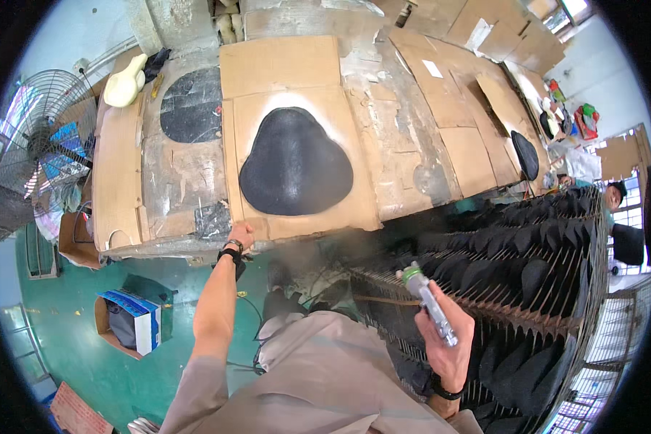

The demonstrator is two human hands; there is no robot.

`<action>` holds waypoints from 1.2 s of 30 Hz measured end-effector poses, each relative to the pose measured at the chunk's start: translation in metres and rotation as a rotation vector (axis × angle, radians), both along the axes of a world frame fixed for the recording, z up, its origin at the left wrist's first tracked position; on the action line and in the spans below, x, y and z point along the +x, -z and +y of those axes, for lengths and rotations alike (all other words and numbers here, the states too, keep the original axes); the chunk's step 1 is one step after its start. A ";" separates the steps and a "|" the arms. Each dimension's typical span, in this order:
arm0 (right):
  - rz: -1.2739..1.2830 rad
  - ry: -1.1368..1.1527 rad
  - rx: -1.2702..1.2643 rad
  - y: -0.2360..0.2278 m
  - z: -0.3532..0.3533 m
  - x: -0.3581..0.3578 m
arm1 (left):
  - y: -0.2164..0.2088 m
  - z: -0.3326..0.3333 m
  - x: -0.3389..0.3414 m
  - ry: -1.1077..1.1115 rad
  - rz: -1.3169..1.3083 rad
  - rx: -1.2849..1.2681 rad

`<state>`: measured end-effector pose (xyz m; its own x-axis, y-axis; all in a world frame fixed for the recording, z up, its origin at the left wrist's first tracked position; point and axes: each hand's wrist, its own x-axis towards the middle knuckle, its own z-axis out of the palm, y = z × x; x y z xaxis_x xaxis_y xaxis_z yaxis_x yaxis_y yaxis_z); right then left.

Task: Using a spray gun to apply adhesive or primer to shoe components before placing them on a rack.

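Note:
In my right hand is a silver spray gun with a green ring near its nozzle; my fingers wrap round its body. It points up and left, out over the floor side of the table. My left hand is closed at the table's front edge, gripping the near edge of a cardboard sheet; some of its fingers are hidden. On that sheet lies a black, rounded three-lobed saddle-shaped piece, smooth and slightly shiny. A white patch surrounds its upper part. Neither hand touches this piece.
Racks full of black pieces on thin rods stand close at my right. A wire fan and a cream saddle-shaped piece are at left. An open box and cables lie on the green floor. Another person is far right.

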<state>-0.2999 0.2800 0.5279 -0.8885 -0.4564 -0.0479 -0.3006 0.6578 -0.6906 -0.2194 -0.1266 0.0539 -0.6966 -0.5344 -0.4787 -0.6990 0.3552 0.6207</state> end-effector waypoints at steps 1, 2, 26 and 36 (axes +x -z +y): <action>-0.031 0.028 0.022 0.001 0.003 -0.001 | -0.009 0.003 0.000 -0.017 -0.038 -0.002; -0.062 0.058 0.043 0.002 0.007 -0.001 | -0.013 0.005 -0.002 -0.031 -0.076 -0.004; -0.133 -0.139 0.055 -0.024 0.021 0.015 | -0.021 0.014 0.012 -0.038 0.013 -0.125; -0.171 -0.079 -0.068 -0.007 0.018 0.030 | -0.084 0.031 -0.081 -0.465 -0.002 -0.442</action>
